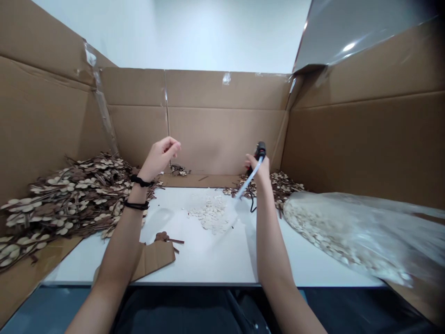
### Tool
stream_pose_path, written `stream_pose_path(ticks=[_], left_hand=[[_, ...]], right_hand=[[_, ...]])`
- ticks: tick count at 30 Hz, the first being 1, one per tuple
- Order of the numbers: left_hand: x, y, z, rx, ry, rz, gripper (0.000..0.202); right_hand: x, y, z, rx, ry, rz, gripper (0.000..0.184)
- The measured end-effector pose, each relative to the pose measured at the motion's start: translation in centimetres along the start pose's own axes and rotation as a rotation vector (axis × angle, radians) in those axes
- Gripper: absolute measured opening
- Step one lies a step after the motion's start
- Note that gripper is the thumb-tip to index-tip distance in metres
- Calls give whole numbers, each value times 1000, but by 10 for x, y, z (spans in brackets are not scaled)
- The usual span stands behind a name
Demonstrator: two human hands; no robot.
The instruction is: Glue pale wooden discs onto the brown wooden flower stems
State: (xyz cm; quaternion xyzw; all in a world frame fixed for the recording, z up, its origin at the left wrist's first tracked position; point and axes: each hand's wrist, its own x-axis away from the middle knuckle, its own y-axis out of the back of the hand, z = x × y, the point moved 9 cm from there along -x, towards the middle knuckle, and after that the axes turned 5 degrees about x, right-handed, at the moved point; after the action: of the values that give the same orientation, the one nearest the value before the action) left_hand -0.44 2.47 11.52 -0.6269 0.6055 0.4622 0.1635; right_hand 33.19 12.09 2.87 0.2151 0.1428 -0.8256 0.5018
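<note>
My right hand (257,163) grips a black hot glue gun (260,149), raised above the back of the white board. A pale glue stick (247,180) sticks out of the gun toward me, and a dark cord (251,198) hangs below. My left hand (166,152) is held up at the left, thumb and fingers pinched together; whether anything small is between them I cannot make out. Below and between the hands lies a scattered heap of small white pieces (211,212). By my left forearm, a brown flower-shaped piece with a stem (162,236) rests near a cardboard piece (156,258).
Cardboard walls (225,134) stand at the back and sides. A large pile of stemmed flower pieces (76,195) fills the left, with a smaller pile (283,185) at the back right. A clear plastic bag of white pieces (333,227) lies at the right.
</note>
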Motion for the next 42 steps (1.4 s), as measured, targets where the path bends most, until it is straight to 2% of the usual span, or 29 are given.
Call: stream_pose_path(ticks=[1,2,3,4,6,8,9,10,12,14,17,21,24,28,30,32,35,37,39,42], left_hand=[[0,7,-6,21,-33,-75,26],[1,15,-13,45,-64,-148,28],[2,22,-20,69,-93,-211,30],[4,29,-27,92,-117,-263,31],[11,40,-44,130,-157,-344,31],[19,49,-62,149,-184,-400,27],[23,52,-71,150,-192,-420,25],[28,54,-81,146,-204,-439,22],[38,56,-97,132,-223,-459,18],[45,56,-111,116,-247,-455,14],[51,51,-124,58,-265,-404,13],[51,43,-127,-10,-232,-315,20],[51,37,-127,-7,-229,-272,21],[48,30,-123,-29,-222,-225,22],[42,28,-114,-26,-207,-218,23],[34,30,-99,10,-212,-268,23],[21,34,-63,47,-198,-427,18],[11,24,-29,-36,-85,-443,14],[3,-1,6,-132,77,-315,22],[2,-44,42,-115,218,-40,28]], right_hand=[[6,-15,2,-13,-31,77,24],[16,-40,8,-10,-34,228,25],[32,-70,18,15,-7,433,24],[57,-104,27,33,27,694,22],[115,-159,43,111,163,1090,21],[175,-201,44,232,282,1395,22],[197,-216,44,237,350,1455,23],[213,-229,41,247,395,1462,23],[241,-250,20,364,416,1520,28],[256,-261,-2,435,406,1545,30],[268,-267,-25,493,378,1616,33],[280,-263,-32,409,252,1710,25],[281,-259,-27,341,162,1692,18],[265,-256,-18,332,161,1621,22],[243,-251,-9,295,171,1571,22],[205,-238,6,191,168,1417,21],[135,-199,31,31,165,1012,22],[102,-171,43,-43,146,794,24],[85,-151,51,-120,130,664,27],[79,-142,58,-221,135,593,31]])
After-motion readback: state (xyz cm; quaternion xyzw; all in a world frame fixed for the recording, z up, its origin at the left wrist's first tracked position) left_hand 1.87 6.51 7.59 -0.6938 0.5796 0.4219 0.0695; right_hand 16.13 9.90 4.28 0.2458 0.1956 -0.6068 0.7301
